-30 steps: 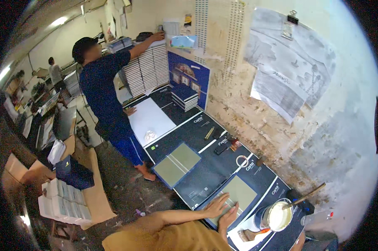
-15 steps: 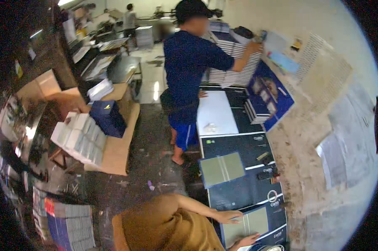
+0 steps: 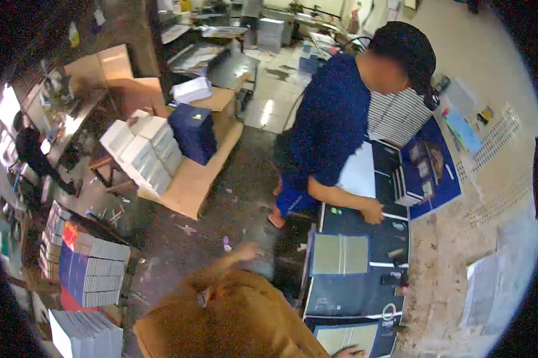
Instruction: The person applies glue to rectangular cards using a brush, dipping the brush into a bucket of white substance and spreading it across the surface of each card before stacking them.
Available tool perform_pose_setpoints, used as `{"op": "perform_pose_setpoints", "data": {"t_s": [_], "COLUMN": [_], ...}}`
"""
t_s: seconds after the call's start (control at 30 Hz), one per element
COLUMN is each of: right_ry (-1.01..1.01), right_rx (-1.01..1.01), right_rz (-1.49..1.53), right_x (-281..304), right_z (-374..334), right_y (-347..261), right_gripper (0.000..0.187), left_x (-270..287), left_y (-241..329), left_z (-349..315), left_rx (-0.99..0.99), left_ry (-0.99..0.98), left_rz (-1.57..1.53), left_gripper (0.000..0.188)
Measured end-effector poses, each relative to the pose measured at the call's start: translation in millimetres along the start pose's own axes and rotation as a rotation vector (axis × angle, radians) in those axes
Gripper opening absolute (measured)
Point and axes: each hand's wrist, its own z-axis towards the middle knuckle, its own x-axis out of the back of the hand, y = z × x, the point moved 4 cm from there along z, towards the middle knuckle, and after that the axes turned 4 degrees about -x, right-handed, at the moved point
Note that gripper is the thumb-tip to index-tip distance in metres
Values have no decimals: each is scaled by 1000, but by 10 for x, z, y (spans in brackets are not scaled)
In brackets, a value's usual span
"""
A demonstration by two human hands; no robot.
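So, right hand (image 3: 350, 352) was the near one: it lay over the grey-green rectangular board with a dark blue border (image 3: 332, 338), fingers stretched out loosely, nothing visibly pinched. Only the fingers' end of it showed, so firm contact vs light hover: cannot tell. Board ran forward of those fingers and out to both sides; its near part was cut off, so couldn't call its long axis. Left hand (image 3: 247, 252) was the far one: well apart, forward-left of the right hand, out over the dark, littered floor (image 3: 206, 238), off the bench side. Motion blur there, so finger spread unreadable; saw nothing in its grip. From the left hand, the board was to the right and back toward the body. Straight ahead of the right hand, past a strip of black printed bench covering (image 3: 355, 292), was a second grey-green board with blue edging (image 3: 325, 253), longer side across the bench, pale parallel strips running away from the hand. Pale ring-shaped roll (image 3: 384, 314) was forward-right of the right hand, near the board's far right corner. Co-worker's hand (image 3: 373, 211) was farther ahead, beyond the second board, apart from both hands.
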Motion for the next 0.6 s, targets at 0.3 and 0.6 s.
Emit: {"op": "perform_pose_setpoints", "data": {"t_s": [0.3,0.6], "right_ry": [-210,-121], "right_rx": [-334,-317], "right_rz": [332,283], "right_x": [-441,-157], "right_z": [-124,-34], "right_y": [669,468], "right_gripper": [54,45], "left_x": [551,1056], "left_y": [-630,-468], "left_z": [-1734,-1037], "left_rx": [737,511], "left_ry": [-144,-514], "left_rz": [-11,327], "left_gripper": [41,50]}}
